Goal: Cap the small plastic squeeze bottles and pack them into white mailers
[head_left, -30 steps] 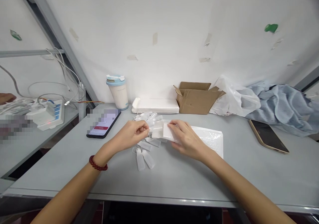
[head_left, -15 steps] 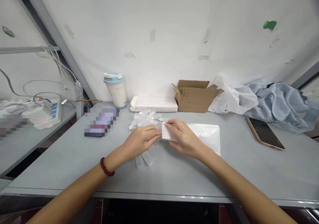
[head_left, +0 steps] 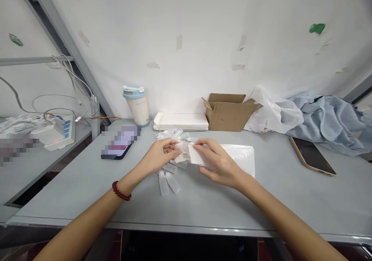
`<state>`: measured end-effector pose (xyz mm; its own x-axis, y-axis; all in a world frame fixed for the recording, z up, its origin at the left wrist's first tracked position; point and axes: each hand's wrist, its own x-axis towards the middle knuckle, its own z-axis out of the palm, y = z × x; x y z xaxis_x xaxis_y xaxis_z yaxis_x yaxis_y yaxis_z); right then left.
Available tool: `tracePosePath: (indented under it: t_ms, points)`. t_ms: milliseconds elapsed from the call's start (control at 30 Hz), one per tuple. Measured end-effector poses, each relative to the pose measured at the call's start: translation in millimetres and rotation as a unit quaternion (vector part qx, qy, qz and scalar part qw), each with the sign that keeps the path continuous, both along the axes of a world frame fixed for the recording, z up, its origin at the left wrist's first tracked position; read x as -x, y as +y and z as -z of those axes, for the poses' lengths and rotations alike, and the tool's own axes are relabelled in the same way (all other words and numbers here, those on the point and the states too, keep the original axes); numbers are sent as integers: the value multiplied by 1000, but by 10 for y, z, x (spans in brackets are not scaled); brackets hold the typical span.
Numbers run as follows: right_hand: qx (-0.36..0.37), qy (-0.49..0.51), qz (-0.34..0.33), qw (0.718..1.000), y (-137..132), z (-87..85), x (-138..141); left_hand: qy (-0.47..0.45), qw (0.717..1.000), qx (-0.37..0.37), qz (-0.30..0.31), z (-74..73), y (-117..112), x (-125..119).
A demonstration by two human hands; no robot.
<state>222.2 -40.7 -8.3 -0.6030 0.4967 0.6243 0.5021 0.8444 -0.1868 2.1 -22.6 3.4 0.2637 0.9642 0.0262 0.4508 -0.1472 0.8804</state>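
Note:
My right hand grips a small white packet above the grey table. My left hand pinches the packet's left end, where something small and translucent sits; I cannot make out what. A pile of small translucent plastic bottles lies just behind the hands, and two more bottles lie in front of my left hand. A white padded sheet lies flat under and to the right of my right hand.
A phone lies at left, another phone at right. At the back stand a blue-lidded cup, a stack of white trays, an open cardboard box, a white plastic bag and blue cloth. A power strip with cables sits on the left bench.
My left hand dipped toward the table and has come back up to the packet's left end. My right hand stays on the packet.

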Motion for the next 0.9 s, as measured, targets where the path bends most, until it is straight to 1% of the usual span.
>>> tracePosePath:
  t_ms: [100,233,300,433,567,633,733,800,900]
  points:
    - [19,2,-20,1000,-24,-27,-5,-43,993,90,69,-29,-4,1]
    - [41,-3,-40,998,-43,-26,-4,-103,975,160,112,-18,-26,-25]
    - [43,-4,-42,998,-57,-18,7,-107,975,161,112,-3,-44,-51]
    - [38,-10,-54,998,-92,-9,54,-83,988,109,67,28,-83,-123]
    - [47,-34,-48,997,-98,1,92,-79,992,80,55,44,-94,-165]
    - [45,-50,-26,997,-72,21,90,-75,992,85,47,38,-85,-154]
    - [17,-81,36,996,1,78,75,-92,987,123,43,14,-68,-115]
    - [-25,-94,88,991,51,130,78,-120,982,140,43,-9,-62,-95]
    - [-100,-89,180,974,81,214,132,-146,979,136,28,-46,-63,-91]
